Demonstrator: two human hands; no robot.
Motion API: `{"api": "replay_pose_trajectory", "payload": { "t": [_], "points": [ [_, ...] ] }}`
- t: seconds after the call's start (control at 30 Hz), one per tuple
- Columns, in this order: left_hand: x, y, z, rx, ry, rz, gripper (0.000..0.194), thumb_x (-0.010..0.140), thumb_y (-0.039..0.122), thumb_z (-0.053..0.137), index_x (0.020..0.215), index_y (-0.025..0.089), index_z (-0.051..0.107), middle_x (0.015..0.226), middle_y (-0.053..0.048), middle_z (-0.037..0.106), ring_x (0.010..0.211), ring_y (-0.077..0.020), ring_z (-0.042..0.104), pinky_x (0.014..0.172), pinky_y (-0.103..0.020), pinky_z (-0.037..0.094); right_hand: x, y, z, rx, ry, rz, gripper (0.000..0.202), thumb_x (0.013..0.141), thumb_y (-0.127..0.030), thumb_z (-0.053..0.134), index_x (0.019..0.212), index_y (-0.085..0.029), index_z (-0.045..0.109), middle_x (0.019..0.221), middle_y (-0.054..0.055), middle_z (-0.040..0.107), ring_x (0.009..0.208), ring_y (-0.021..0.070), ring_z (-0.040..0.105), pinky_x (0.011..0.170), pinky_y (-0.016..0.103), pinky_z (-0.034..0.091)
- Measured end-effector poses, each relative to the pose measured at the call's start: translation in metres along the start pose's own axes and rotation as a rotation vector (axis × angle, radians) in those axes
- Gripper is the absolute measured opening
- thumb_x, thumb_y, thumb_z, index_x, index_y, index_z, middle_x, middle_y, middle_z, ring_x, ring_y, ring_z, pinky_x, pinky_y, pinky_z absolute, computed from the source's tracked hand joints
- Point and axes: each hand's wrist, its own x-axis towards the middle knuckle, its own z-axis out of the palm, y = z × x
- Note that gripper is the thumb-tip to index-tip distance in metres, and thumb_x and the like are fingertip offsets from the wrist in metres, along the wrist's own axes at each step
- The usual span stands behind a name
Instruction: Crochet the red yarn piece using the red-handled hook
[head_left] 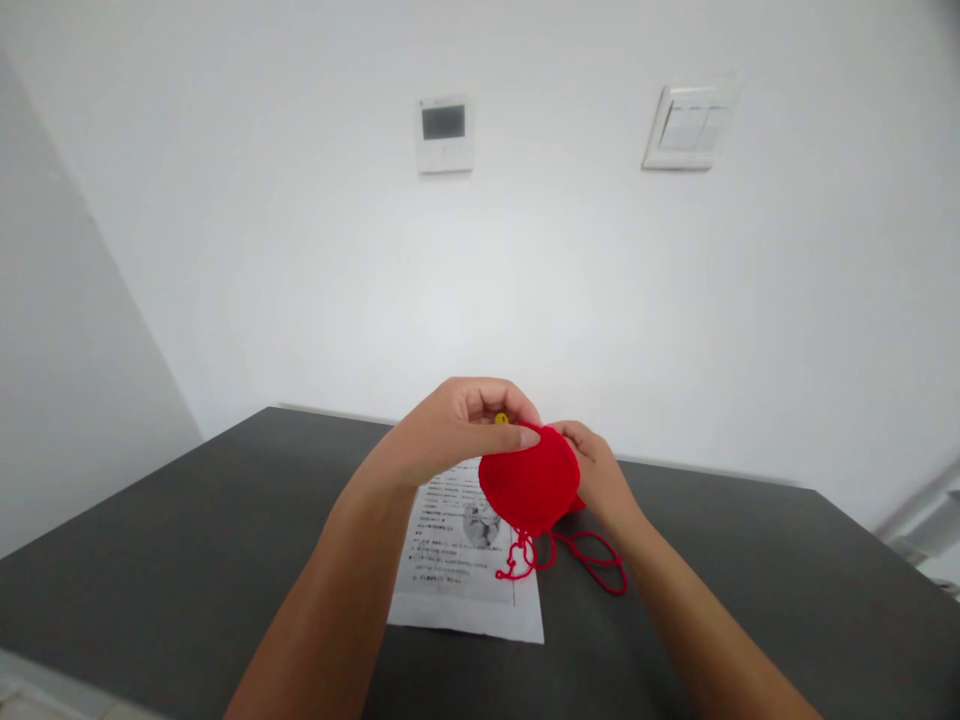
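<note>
Cloth (pixel 529 490), red and round-edged, was held over the dark table (pixel 225 530), partly in front of a printed sheet (pixel 465 610), with the thumb and fingers of the left hand (pixel 454 430) closed on its top edge beside a small yellow thing (pixel 501 419). The right hand (pixel 600 475) was at its right side, fingers bent but partly hidden, their hold impossible to tell, while red yarn (pixel 618 590) hung in loops below.
</note>
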Motion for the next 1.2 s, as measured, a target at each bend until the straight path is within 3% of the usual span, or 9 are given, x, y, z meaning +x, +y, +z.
{"api": "replay_pose_trajectory", "payload": {
  "t": [0.2,0.3,0.37,0.43,0.53,0.7,0.77,1.2],
  "points": [
    [0.001,0.0,0.002,-0.038,0.017,-0.031,0.01,0.073,0.023,0.07,0.076,0.015,0.064,0.065,0.002,0.063,0.057,-0.0071,0.054,0.055,-0.019,0.04,0.008,-0.016,-0.032,0.422,0.154,0.16,0.034,0.067,-0.021,0.052,0.097,-0.015,0.069,0.079,0.003,0.062,0.078,0.0163,0.061,0.082,0.035,0.05],
    [0.001,0.001,0.004,-0.038,0.032,-0.038,0.01,0.073,0.023,0.069,0.075,0.015,0.063,0.064,0.002,0.062,0.057,-0.0076,0.054,0.054,-0.02,0.039,0.006,-0.026,-0.036,0.59,0.167,0.211,0.031,0.068,-0.023,0.059,0.097,-0.016,0.067,0.083,0.002,0.059,0.075,0.0142,0.061,0.067,0.029,0.054],
    [0.0,0.002,0.005,-0.02,0.049,-0.037,0.011,0.072,0.024,0.069,0.074,0.015,0.062,0.064,0.002,0.061,0.056,-0.0075,0.053,0.053,-0.02,0.038,0.003,-0.034,-0.037,0.609,0.141,0.205,0.031,0.07,-0.026,0.06,0.099,-0.016,0.066,0.088,0.003,0.059,0.072,0.0136,0.06,0.051,0.023,0.05],
    [0.0,0.003,0.007,0.019,0.065,-0.033,0.011,0.071,0.024,0.068,0.073,0.016,0.061,0.062,0.003,0.059,0.055,-0.0073,0.051,0.052,-0.02,0.036,-0.003,-0.044,-0.038,0.574,0.105,0.166,0.03,0.073,-0.028,0.059,0.1,-0.016,0.065,0.088,0.004,0.06,0.059,0.0102,0.054,0.037,0.019,0.036],
    [-0.001,0.005,0.009,0.12,0.085,-0.03,0.011,0.07,0.024,0.067,0.071,0.016,0.06,0.06,0.003,0.056,0.055,-0.0078,0.048,0.051,-0.021,0.035,-0.018,-0.065,-0.04,0.425,0.052,0.077,0.027,0.082,-0.032,0.053,0.098,-0.015,0.067,0.07,-0.001,0.055,0.041,0.0047,0.031,0.034,0.019,0.022],
    [-0.001,0.003,0.011,0.262,0.097,-0.006,0.009,0.07,0.024,0.064,0.072,0.016,0.059,0.061,0.003,0.055,0.057,-0.0088,0.048,0.052,-0.021,0.036,-0.044,-0.098,-0.043,0.004,0.072,-0.266,0.014,0.084,-0.029,0.057,0.085,-0.018,0.066,0.069,0.001,0.059,0.055,0.0101,0.048,0.049,0.023,0.037],
    [-0.002,0.003,0.012,0.294,0.103,-0.002,0.008,0.071,0.023,0.063,0.072,0.016,0.06,0.063,0.003,0.057,0.059,-0.0094,0.05,0.053,-0.022,0.038,-0.05,-0.103,-0.043,-0.089,0.046,-0.325,0.013,0.087,-0.027,0.055,0.082,-0.018,0.063,0.068,0.001,0.059,0.055,0.0105,0.049,0.051,0.024,0.038],
    [-0.006,0.005,0.017,0.457,0.154,0.036,0.007,0.072,0.024,0.059,0.074,0.017,0.061,0.065,0.002,0.059,0.06,-0.0104,0.05,0.053,-0.022,0.038,-0.053,-0.105,-0.045,-0.171,-0.038,-0.32,0.014,0.091,-0.026,0.05,0.082,-0.02,0.06,0.066,0.001,0.062,0.057,0.0127,0.054,0.053,0.025,0.041]
  ]
}}
